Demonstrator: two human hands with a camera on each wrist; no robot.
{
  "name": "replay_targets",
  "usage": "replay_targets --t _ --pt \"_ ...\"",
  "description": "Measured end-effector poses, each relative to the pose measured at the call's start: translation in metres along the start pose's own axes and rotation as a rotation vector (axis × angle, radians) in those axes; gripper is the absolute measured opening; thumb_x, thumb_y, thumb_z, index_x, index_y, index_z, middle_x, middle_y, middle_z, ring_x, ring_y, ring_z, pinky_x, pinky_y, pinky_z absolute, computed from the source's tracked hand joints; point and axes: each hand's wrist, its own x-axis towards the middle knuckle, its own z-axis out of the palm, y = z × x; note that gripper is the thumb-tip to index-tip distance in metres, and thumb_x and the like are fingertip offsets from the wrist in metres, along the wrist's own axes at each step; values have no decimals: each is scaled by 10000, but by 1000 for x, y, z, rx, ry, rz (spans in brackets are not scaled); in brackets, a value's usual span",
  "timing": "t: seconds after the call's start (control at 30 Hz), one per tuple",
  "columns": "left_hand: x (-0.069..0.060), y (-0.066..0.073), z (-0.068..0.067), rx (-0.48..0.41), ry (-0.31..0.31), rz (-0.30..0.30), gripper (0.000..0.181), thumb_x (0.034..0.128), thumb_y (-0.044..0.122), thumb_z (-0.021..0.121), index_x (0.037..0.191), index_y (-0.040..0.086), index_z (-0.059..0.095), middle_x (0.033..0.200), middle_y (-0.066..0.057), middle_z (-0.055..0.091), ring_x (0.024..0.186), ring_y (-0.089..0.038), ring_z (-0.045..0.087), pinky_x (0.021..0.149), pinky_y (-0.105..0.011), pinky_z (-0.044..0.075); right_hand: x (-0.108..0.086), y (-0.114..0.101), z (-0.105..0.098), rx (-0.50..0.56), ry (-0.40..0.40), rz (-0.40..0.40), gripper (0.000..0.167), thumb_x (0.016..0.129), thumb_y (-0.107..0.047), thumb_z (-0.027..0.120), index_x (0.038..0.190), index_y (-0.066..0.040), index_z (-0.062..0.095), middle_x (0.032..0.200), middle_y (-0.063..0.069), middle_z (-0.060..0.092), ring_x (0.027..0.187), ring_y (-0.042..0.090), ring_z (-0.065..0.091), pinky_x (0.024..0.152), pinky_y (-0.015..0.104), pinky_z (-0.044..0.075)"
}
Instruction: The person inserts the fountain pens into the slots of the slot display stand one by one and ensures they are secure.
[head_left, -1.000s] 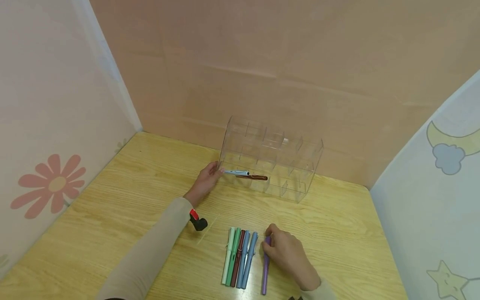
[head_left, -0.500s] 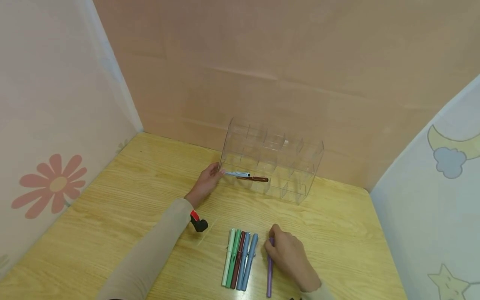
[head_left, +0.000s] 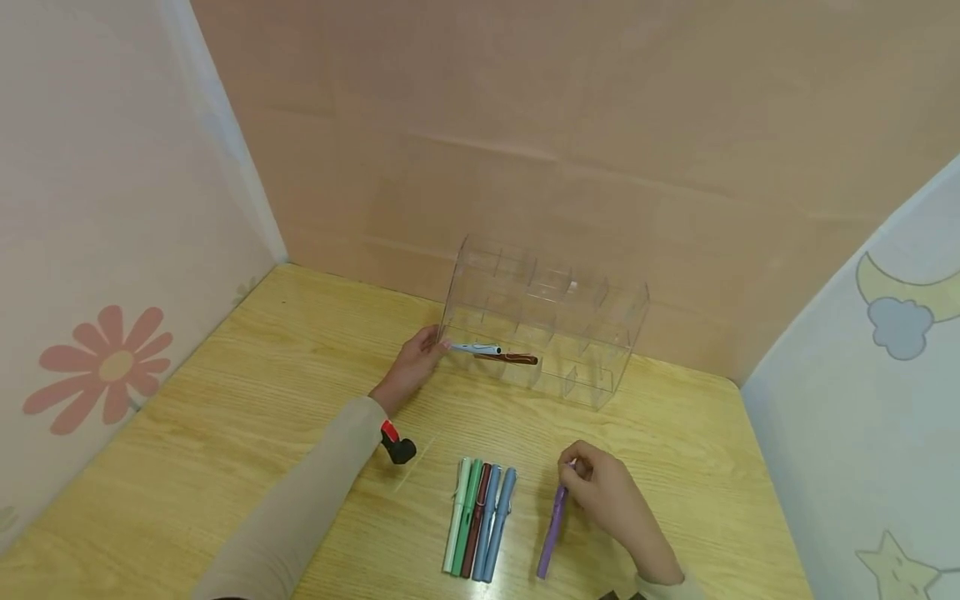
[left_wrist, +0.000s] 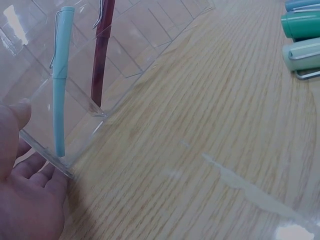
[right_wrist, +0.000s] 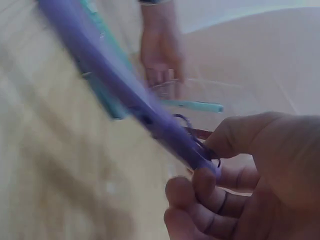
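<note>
A clear acrylic pen holder (head_left: 628,354) with several compartments stands at the back of the table. Its left side wall is gripped by my left hand (head_left: 411,364), thumb on one face and fingers on the other in the left wrist view. Two pens stand in its front compartments: a light blue one (left_wrist: 60,82) nearest that hand and a dark red one (left_wrist: 102,50) beside it. My right hand (head_left: 611,496) pinches a purple pen (head_left: 553,529) by its clip end, tilted with its other end toward me. The purple pen looks blurred in the right wrist view.
Left of the purple pen, several pens lie side by side: pale mint (head_left: 455,521), green (head_left: 467,521), dark red (head_left: 477,525) and blue (head_left: 498,527). The wooden table (head_left: 337,333) is bordered by a brown back wall (head_left: 525,125) and pale side walls.
My right hand has moved to the right with the purple pen, which now leans more and seems lifted at its clip end. My left hand stays on the pen holder.
</note>
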Motion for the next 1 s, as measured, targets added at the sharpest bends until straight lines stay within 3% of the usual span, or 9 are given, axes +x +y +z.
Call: replay_targets --t 0.13,0.3,0.67,1.0 --pt "-1 -1 -1 -9 0 0 630 1135 316 531 1642 4 324 1696 -252 376 1594 -414 371 1307 -553 345 -1 -1 -12 123 -17 -18 78 1025 -68 613 987 -16 658 711 -14 542 520 46 539 510 144 473" --pt "0 -2 -2 -22 -2 2 621 1136 310 530 1640 8 329 1689 -251 387 1588 -410 381 1306 -556 347 -2 -4 -24 178 -13 11 91 1044 -87 611 1011 -8 642 772 39 583 577 101 604 577 186 546" --pt "1 -4 -1 -23 -1 -1 640 1135 317 532 1646 0 315 1696 -254 374 1597 -407 366 1311 -551 339 -4 -14 -45 137 108 15 124 1064 -120 622 1016 -9 653 783 16 616 591 65 594 575 197 546" --pt "3 -4 0 -10 -5 -8 672 1129 361 542 1653 12 307 1706 -243 361 1608 -402 347 1321 -542 324 0 -25 -56 92 259 12 159 1078 -171 629 1000 -35 659 728 42 644 565 103 604 486 238 459"
